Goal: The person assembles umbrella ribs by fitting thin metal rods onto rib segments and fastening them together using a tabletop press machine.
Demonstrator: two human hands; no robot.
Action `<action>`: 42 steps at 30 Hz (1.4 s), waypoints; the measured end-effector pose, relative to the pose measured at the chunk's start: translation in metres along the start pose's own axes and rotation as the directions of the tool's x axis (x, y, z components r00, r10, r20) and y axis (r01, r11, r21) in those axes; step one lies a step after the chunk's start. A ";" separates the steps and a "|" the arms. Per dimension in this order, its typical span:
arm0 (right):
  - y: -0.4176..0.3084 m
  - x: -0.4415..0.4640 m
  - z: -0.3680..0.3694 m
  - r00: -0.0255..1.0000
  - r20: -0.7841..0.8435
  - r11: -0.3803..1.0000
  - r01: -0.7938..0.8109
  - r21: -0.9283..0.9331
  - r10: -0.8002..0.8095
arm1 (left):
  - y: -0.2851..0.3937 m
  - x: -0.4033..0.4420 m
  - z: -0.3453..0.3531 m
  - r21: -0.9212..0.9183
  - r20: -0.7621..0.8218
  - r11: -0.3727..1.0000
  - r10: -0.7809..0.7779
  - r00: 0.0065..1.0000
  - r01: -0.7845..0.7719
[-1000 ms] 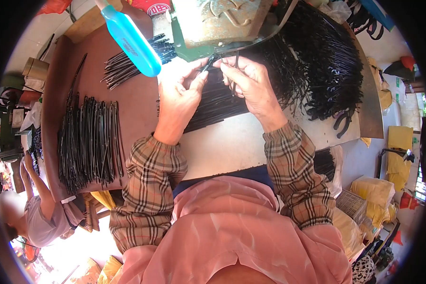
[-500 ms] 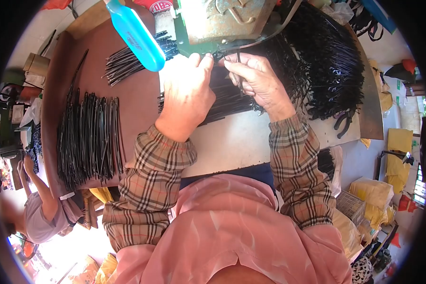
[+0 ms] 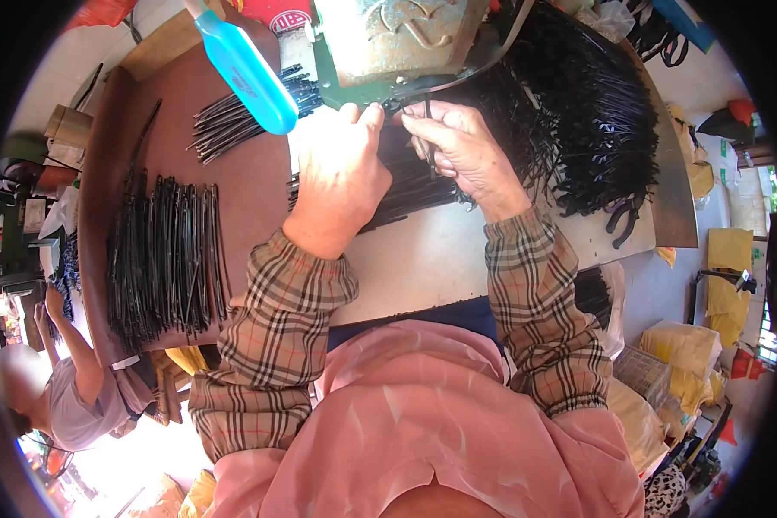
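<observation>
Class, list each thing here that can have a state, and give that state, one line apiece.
Left grip: fingers curled, contents hidden
Right grip: closed on a thin dark piece
Lamp: seems lit
Left rods: lying side by side
Pliers: handles apart
Machine: surface worn; running or stopped, unclear
Sleeves: down to the wrists

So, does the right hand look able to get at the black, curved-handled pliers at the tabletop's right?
Probably yes: the pliers lie with handles uncovered, though the right hand holds a thin dark piece it might need to put down first.
</observation>
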State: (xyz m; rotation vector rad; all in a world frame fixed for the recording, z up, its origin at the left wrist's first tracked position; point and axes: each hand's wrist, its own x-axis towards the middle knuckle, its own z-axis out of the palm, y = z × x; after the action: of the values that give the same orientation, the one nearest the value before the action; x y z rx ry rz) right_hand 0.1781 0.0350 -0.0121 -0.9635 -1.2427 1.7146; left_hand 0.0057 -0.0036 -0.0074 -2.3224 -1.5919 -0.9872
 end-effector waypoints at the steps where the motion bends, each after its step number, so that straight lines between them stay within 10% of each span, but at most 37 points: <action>1: 0.001 0.000 0.000 1.000 0.007 1.000 0.003 0.004 -0.003 | -0.002 -0.001 0.001 -0.005 -0.016 1.000 0.014 1.000 -0.014; 5: 0.001 -0.001 0.003 0.996 -0.018 0.993 0.087 -0.085 -0.088 | -0.023 -0.002 -0.007 -0.218 0.052 0.976 0.018 0.998 -0.006; 9: 0.002 -0.004 0.000 0.999 -0.041 0.998 0.028 0.060 -0.026 | -0.037 -0.012 -0.039 -0.546 0.539 0.501 -0.402 0.740 0.671; 16: 0.013 0.001 0.001 1.000 0.004 0.974 0.012 0.226 -0.014 | -0.038 -0.009 -0.033 -0.690 0.639 0.094 -0.387 0.665 0.718; 42: 0.024 0.011 0.005 0.969 -0.211 0.906 0.204 0.371 -0.132 | -0.030 0.004 -0.010 -0.758 0.520 0.159 -0.437 0.734 0.632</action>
State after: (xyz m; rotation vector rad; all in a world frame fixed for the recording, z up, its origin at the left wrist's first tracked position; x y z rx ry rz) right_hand 0.1647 0.0386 -0.0352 -0.7289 -0.7978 1.6155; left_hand -0.0239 0.0071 -0.0037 -2.3544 -2.5217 -2.4836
